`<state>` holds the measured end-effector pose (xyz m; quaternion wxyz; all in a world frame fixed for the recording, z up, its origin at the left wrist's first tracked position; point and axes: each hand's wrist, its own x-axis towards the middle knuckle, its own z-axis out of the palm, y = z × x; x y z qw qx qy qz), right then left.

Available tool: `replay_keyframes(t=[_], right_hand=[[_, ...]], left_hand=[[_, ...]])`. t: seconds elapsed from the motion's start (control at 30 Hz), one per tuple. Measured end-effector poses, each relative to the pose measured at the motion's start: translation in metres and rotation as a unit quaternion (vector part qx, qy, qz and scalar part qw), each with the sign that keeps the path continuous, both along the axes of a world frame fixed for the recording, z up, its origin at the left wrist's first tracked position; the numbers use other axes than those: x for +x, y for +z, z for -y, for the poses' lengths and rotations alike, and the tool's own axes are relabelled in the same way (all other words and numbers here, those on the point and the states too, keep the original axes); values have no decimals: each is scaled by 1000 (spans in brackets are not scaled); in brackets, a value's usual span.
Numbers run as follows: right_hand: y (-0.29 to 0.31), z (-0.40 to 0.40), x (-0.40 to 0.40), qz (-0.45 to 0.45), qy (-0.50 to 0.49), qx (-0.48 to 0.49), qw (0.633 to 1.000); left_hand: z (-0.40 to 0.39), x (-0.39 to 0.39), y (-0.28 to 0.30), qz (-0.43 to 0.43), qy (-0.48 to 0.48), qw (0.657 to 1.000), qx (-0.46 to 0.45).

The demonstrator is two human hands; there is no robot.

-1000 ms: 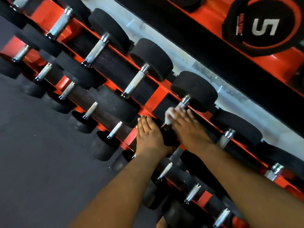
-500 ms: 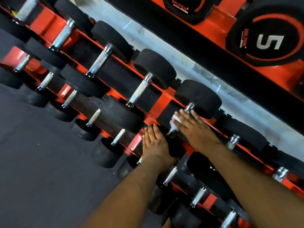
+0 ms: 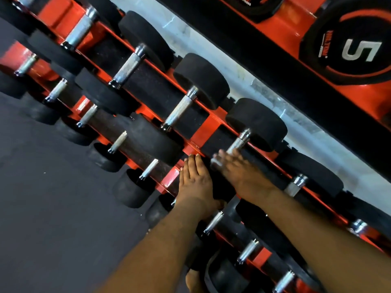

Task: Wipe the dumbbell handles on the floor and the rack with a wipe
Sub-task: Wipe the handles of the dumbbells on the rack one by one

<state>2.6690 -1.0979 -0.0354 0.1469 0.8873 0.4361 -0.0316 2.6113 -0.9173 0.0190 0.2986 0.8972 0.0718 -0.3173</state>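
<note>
Flanking right hand [image 3: 239, 172], black dumbbells [image 3: 201, 81], red rack [image 3: 200, 132], floor mat [image 3: 53, 208]

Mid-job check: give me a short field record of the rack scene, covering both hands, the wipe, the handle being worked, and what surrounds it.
left hand: flat, fingers straight, resting on a black rubber dumbbell head
right hand: motion-blurred, pressing the white wipe on the lower end of the knurled steel handle
wipe grip: unclear from blur
rack: red metal dumbbell rack, tiered rows of black dumbbells
floor: dark rubber floor
background: black weight plate marked 5
</note>
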Motion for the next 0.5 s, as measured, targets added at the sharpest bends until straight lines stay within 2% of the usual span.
replay_keyframes(t=[0.1,0.23,0.3,0.4,0.5], right_hand=[[4,8,4,-14,51,7,999],[14,12,16,21,-107,40,993],[1,8,-3,11,-65,58,996],[0,15,-5,-3,20,24,1000],[10,20,21,13,-102,46,994]], left_hand=[[0,-1,1,3,1,1000,7],[2,0,-1,6,-5,1000,18],[1,-1,-1,10,-1,1000,17],[1,-2,0,9,5,1000,16],[3,-2,2,16,9,1000,17]])
